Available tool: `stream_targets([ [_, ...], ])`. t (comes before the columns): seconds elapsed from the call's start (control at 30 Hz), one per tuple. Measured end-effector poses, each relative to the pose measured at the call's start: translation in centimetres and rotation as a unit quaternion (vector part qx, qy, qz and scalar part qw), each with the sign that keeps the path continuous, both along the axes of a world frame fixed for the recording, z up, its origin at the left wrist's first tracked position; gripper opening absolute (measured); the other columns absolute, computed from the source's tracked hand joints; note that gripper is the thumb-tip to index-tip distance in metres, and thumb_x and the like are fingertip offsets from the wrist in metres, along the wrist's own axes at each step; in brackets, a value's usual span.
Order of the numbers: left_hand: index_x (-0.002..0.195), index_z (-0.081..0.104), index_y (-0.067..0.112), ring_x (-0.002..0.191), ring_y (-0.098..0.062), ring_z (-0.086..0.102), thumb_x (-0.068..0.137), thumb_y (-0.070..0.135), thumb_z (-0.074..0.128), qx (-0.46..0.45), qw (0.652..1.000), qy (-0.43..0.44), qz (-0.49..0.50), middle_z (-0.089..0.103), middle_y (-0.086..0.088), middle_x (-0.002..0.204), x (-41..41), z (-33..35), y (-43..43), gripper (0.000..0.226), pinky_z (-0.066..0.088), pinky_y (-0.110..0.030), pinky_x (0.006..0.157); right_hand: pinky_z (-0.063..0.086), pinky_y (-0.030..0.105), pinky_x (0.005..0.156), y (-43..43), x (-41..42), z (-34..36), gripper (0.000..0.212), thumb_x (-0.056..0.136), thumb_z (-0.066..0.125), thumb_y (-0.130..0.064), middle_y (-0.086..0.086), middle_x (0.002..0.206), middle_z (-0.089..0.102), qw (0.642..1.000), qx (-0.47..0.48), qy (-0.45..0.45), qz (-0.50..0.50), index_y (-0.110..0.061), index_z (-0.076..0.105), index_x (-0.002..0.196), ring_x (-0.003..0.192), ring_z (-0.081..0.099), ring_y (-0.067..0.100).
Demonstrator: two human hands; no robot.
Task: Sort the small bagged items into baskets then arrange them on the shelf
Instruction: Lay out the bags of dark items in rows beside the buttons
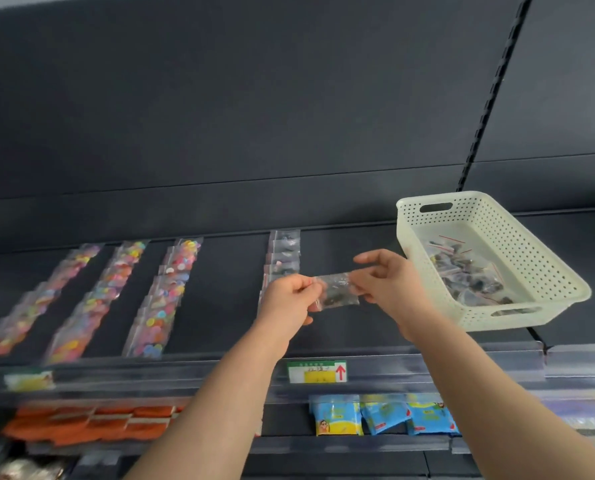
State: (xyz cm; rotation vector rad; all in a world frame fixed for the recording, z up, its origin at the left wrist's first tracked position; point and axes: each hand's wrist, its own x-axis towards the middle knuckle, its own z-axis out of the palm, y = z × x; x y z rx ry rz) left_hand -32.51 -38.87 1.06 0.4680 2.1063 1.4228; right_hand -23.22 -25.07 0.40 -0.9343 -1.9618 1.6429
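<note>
The dark shelf (220, 327) fills the width of the view, and a clear price rail with a green-and-yellow tag (317, 371) runs along its front edge. A cream perforated basket (511, 244) sits at the shelf's right end and holds a heap of small bags of dark pieces (462, 268). On the left half, three rows of bags with coloured discs (157, 306) run overlapped from the back edge to the front edge. A fourth row of dark-filled bags (284, 252) starts at the back edge near the middle, and its front end is hidden behind the left hand (289, 301).

Both hands are raised over the middle of the shelf, between that row and the basket. The left grip pinches one end of a clear bag (336, 294) between thumb and curled fingers. The right hand (386, 285) pinches the other end, its spare fingers loose. The bag is stretched between them above the shelf.

The bag looks nearly weightless, with limp, slick film and loose contents that would slide to whichever end dips. It is best held by its sealed ends and kept level, then laid flat onto the row's front end.
</note>
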Motion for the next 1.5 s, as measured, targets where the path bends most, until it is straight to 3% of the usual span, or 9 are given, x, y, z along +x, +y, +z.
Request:
stream_targets([
  [0.1, 0.091, 0.073, 0.014, 0.069, -0.010, 0.057, 0.097, 0.021, 0.061, -0.007, 1.000, 0.003, 0.017, 0.065, -0.002, 0.078, -1.1, -0.3, -2.0, 0.015, 0.052, -0.022, 0.062, 0.057, 0.029, 0.069, -2.2, -0.9, -0.4, 0.025, 0.087, 0.068, -0.011, 0.005, 0.079, 0.073, 0.998, -0.038, -0.008, 0.040, -0.017, 0.059, 0.109, 0.074, 0.069, 0.018],
  [0.23, 0.088, 0.071, 0.019, 0.069, -0.010, 0.059, 0.094, 0.015, 0.064, -0.026, 0.999, 0.001, 0.041, 0.067, 0.000, 0.077, -2.5, -0.9, -4.7, 0.010, 0.052, -0.020, 0.063, 0.058, 0.035, 0.079, -4.6, -2.1, -1.6, 0.035, 0.082, 0.072, -0.012, -0.001, 0.075, 0.073, 0.992, 0.042, -0.080, 0.083, -0.019, 0.060, 0.114, 0.074, 0.070, 0.017],
  [0.4, 0.106, 0.072, 0.018, 0.086, -0.012, 0.068, 0.090, 0.019, 0.068, -0.140, 0.981, 0.129, 0.035, 0.073, 0.005, 0.096, -4.0, -3.1, -7.0, 0.016, 0.056, -0.031, 0.080, 0.048, 0.018, 0.063, -7.3, -3.2, -2.7, 0.042, 0.078, 0.074, -0.014, -0.008, 0.075, 0.071, 0.984, 0.108, -0.119, 0.073, -0.021, 0.056, 0.116, 0.072, 0.064, 0.005],
  [0.53, 0.105, 0.063, 0.023, 0.087, -0.015, 0.066, 0.089, 0.031, 0.070, -0.219, 0.954, 0.203, 0.027, 0.071, 0.007, 0.095, -4.5, -4.3, -7.7, 0.019, 0.056, -0.033, 0.076, 0.042, 0.013, 0.057, -8.8, -3.8, -3.5, 0.049, 0.077, 0.075, -0.014, -0.006, 0.076, 0.070, 0.983, 0.117, -0.132, 0.043, -0.018, 0.055, 0.122, 0.071, 0.063, 0.006],
  [0.77, 0.114, 0.055, 0.025, 0.083, -0.014, 0.066, 0.085, 0.047, 0.071, -0.271, 0.932, 0.239, -0.005, 0.071, 0.009, 0.092, -5.3, -5.4, -7.7, 0.040, 0.051, -0.027, 0.060, 0.042, 0.014, 0.057, -10.1, -4.4, -4.0, 0.056, 0.074, 0.081, -0.024, -0.006, 0.072, 0.066, 0.975, 0.156, -0.156, 0.009, -0.019, 0.052, 0.123, 0.068, 0.061, 0.006],
  [0.97, 0.116, 0.049, 0.023, 0.084, -0.016, 0.064, 0.086, 0.042, 0.070, -0.239, 0.941, 0.239, -0.009, 0.067, 0.008, 0.087, -5.9, -5.0, -7.5, 0.041, 0.053, -0.031, 0.067, 0.046, 0.022, 0.067, -9.8, -4.1, -3.6, 0.034, 0.080, 0.074, -0.029, -0.006, 0.087, 0.067, 0.952, 0.230, -0.204, 0.013, -0.023, 0.060, 0.111, 0.077, 0.060, 0.011],
  [1.07, 0.112, 0.052, 0.025, 0.088, -0.017, 0.063, 0.089, 0.034, 0.066, -0.195, 0.949, 0.246, -0.012, 0.065, 0.010, 0.090, -5.9, -4.0, -6.3, 0.029, 0.054, -0.033, 0.075, 0.048, 0.027, 0.072, -8.6, -3.7, -2.7, 0.020, 0.088, 0.061, -0.025, -0.009, 0.100, 0.065, 0.913, 0.335, -0.232, -0.007, -0.028, 0.064, 0.107, 0.091, 0.059, 0.014],
  [1.23, 0.100, 0.062, 0.027, 0.093, -0.015, 0.064, 0.089, 0.028, 0.065, -0.125, 0.967, 0.208, -0.074, 0.065, 0.014, 0.090, -3.9, -2.6, -1.6, 0.011, 0.054, -0.035, 0.082, 0.046, 0.032, 0.066, -4.3, -1.4, -0.6, 0.018, 0.092, 0.054, -0.023, -0.003, 0.097, 0.065, 0.852, 0.468, -0.230, -0.050, -0.028, 0.068, 0.102, 0.098, 0.055, 0.022],
  [1.5, 0.114, 0.062, 0.022, 0.095, -0.016, 0.064, 0.092, 0.024, 0.063, -0.087, 0.970, 0.162, -0.156, 0.064, 0.012, 0.095, 2.5, -1.4, 8.2, 0.023, 0.054, -0.038, 0.089, 0.038, 0.028, 0.066, 6.0, 5.4, 0.7, 0.025, 0.093, 0.051, -0.017, -0.007, 0.113, 0.064, 0.836, 0.470, -0.258, -0.121, -0.030, 0.066, 0.109, 0.109, 0.053, 0.019],
])
